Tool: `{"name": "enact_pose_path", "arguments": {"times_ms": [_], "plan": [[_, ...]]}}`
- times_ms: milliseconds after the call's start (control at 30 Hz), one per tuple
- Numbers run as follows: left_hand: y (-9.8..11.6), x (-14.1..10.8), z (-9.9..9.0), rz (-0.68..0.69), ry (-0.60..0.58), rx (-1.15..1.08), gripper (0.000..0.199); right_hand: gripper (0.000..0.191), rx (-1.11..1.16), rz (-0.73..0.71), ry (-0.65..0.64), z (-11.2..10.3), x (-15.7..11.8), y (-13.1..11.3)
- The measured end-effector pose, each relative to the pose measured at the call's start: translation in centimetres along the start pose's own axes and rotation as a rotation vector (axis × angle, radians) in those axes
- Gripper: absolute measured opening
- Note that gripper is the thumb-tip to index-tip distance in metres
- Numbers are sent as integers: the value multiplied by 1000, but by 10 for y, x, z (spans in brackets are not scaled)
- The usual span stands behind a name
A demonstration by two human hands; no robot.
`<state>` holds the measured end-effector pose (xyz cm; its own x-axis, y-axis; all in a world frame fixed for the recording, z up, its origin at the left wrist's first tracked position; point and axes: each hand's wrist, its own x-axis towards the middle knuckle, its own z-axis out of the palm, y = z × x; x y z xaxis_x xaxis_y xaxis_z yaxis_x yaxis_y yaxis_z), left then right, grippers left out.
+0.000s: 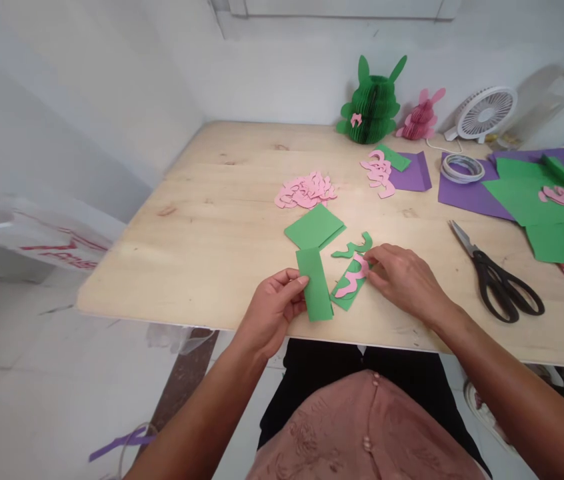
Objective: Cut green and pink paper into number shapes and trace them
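Note:
My left hand (278,305) pinches a folded green paper strip (316,283) by its left edge, just above the table. At the upper right end of a wavy pink paper cutout (353,277), my right hand (402,275) has its fingers closed on the tip. Beneath that cutout lies another green paper piece (346,300), partly covered. A wavy green cutout (352,247) rests just behind it. Farther back are a folded green paper square (315,225) and a pile of pink paper cutouts (306,190).
Black-handled scissors (499,277) lie to the right, blades pointing away. Behind them are a roll of tape (462,169) and green paper sheets (522,193). A green paper rabbit (375,107), a pink paper rabbit (419,120) and a white fan (487,112) stand by the wall.

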<state>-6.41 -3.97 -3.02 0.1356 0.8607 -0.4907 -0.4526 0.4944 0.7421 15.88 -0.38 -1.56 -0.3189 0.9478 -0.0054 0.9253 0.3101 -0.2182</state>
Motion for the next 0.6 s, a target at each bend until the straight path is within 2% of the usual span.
{"name": "enact_pose_path", "arguments": {"times_ms": [300,600], "plan": [[8,0,5,-27,-48,-24,21,14,-107,-68,-56,-5,4,-3],[6,2,9,-71,-136,-42,18,11,-170,-89,-31,-2,6,-5]]}}
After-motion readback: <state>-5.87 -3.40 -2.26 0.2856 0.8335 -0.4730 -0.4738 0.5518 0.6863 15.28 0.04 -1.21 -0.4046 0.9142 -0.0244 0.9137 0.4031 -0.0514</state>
